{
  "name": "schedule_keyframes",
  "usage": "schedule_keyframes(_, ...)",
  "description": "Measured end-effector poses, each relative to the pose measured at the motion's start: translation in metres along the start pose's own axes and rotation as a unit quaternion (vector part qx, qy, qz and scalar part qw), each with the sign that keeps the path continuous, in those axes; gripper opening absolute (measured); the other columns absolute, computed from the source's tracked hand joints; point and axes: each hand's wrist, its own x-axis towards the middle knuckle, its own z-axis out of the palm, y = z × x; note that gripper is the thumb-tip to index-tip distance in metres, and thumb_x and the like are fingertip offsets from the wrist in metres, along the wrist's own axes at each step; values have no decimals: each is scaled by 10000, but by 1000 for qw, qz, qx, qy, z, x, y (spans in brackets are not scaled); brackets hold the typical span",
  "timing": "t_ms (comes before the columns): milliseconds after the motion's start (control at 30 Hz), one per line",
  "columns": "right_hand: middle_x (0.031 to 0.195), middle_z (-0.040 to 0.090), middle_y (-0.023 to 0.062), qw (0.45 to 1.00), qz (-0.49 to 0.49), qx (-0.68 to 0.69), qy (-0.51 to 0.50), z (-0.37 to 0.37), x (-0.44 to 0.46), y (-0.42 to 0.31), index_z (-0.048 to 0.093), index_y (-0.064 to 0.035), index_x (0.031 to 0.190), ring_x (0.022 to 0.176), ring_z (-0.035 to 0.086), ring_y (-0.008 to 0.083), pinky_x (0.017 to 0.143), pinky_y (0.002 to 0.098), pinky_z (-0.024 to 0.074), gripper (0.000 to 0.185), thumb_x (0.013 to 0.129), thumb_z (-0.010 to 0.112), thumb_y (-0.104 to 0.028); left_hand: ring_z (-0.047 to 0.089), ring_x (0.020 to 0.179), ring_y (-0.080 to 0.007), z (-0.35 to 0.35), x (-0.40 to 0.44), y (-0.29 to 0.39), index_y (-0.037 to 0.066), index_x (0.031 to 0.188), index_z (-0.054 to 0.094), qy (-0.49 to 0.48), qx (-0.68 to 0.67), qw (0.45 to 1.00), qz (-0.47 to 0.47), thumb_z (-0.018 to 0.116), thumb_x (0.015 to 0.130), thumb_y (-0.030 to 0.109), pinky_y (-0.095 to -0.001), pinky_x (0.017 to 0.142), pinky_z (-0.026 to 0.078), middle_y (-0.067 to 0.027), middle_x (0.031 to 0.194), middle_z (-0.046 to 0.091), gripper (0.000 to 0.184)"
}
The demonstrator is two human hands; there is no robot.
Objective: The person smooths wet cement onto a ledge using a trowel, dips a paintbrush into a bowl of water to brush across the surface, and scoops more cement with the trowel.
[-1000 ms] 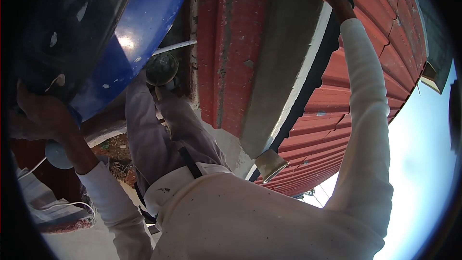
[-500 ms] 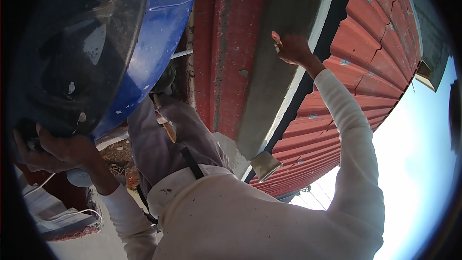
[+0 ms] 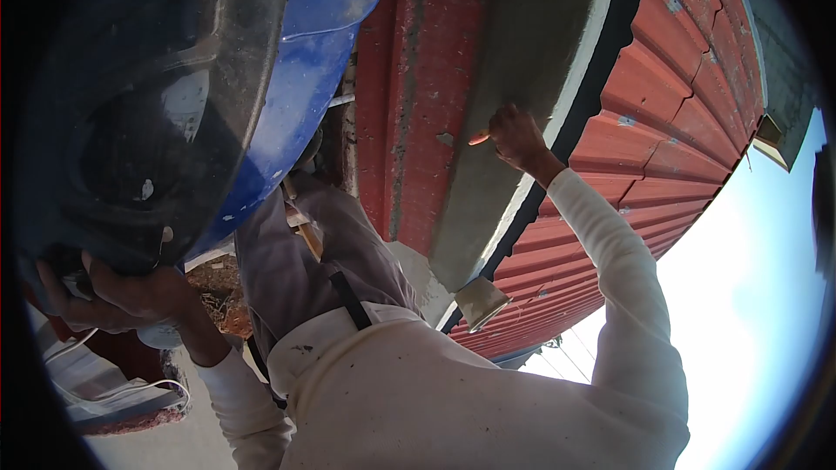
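Note:
My left hand (image 3: 144, 296) is at the lower left, its fingers curled round the lower edge of a big black basin-like object (image 3: 235, 61). A glossy blue surface (image 3: 305, 61) lies right beside the black one. My right hand (image 3: 518, 137) is closed on a small tool (image 3: 478, 137) with an orange-red end; the rest of it is hidden in my fist. That hand is at a smooth grey cement strip (image 3: 488, 157), between a red panel (image 3: 427, 104) and a white edge with a black border.
Red corrugated roofing (image 3: 644, 157) curves away at the right. A small box-shaped fitting (image 3: 481, 303) sits at the strip's lower end. Below my left hand are a white cable (image 3: 122, 392) and a pale round object (image 3: 159, 336). My legs (image 3: 287, 270) show in the middle.
My right hand has come down and left along the grey strip with the tool. The black and blue objects have shifted right in view, and my left hand has moved down and right with them.

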Motion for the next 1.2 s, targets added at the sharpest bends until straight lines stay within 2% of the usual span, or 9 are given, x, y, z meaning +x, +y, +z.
schedule_keyframes(200, 937, 783, 203, 959, 212, 100, -160, -82, 31, 51, 776, -23, 963, 926, 766, 428, 847, 528, 598, 238, 907, 732, -250, 624, 1254, -448, 1, -3, -4, 100, 1213, 647, -7, 15, 1000, 9, 763, 918, 687, -552, 892, 577, -243, 1422, 606, 667)
schedule_keyframes(333, 981, 786, 193, 949, 313, 35, 31, -170, 87, 157, 731, -71, 1157, 958, 766, 416, 855, 540, 590, 353, 1028, 660, -392, 612, 1276, -436, -3, 6, 6, 112, 1213, 649, 6, -7, 1000, 10, 758, 886, 737, -551, 891, 566, -239, 1409, 613, 714)
schedule_keyframes(500, 1199, 760, 151, 923, 267, -78, 265, -207, 100, 167, 789, -98, 1176, 1214, 674, 357, 984, 500, 570, 308, 899, 655, -83, 613, 1270, -410, 4, -10, -13, 138, 1229, 649, -11, 45, 999, 1, 735, 884, 766, -550, 907, 526, -223, 1397, 626, 721)
schedule_keyframes(533, 1182, 755, 165, 930, 275, -100, 222, -197, 90, 149, 785, -74, 1169, 1204, 677, 337, 965, 480, 565, 255, 951, 660, -116, 613, 1267, -404, 3, -9, -7, 140, 1227, 654, -15, 40, 999, -17, 729, 918, 711, -548, 918, 516, -215, 1399, 628, 654)
schedule_keyframes(700, 1048, 679, 80, 959, 167, -84, 214, -36, -13, 40, 701, -60, 1121, 1010, 692, 296, 743, 425, 618, 374, 758, 788, -78, 609, 1261, -382, -7, -8, 28, 131, 1185, 685, -61, 19, 990, -128, 673, 1056, 372, -545, 975, 474, -170, 1407, 639, 274)
schedule_keyframes(833, 964, 649, 119, 983, 134, 91, 84, 66, -125, -105, 672, -10, 1028, 977, 684, 303, 720, 436, 611, 352, 695, 781, -46, 601, 1279, -379, 4, 7, 20, 127, 1157, 696, 15, -6, 998, -67, 638, 1077, 329, -555, 985, 473, -161, 1398, 640, 224)
schedule_keyframes(1000, 1043, 704, 92, 941, 196, 236, -144, 139, -204, -191, 770, -141, 895, 1084, 705, 300, 804, 476, 621, 173, 770, 747, -24, 588, 1290, -388, 10, 8, 15, 107, 1166, 699, 50, -53, 994, -80, 632, 1071, 331, -569, 992, 476, -175, 1370, 629, 253)
schedule_keyframes(1100, 1026, 709, 67, 930, 278, 237, 45, 110, -174, -153, 786, -179, 880, 1042, 708, 299, 788, 464, 620, 163, 792, 772, -42, 579, 1275, -401, 23, 0, -2, 77, 1209, 703, 39, 10, 994, -105, 631, 1045, 343, -581, 1013, 473, -197, 1349, 616, 320)
schedule_keyframes(1200, 1064, 713, 45, 902, 303, 174, 255, 56, -138, -100, 758, -158, 1128, 1041, 698, 288, 789, 452, 606, 334, 802, 787, -90, 604, 1192, -403, 52, -1, -20, 65, 1242, 707, 84, 2, 979, -187, 622, 1000, 421, -583, 1028, 480, -195, 1278, 630, 439)
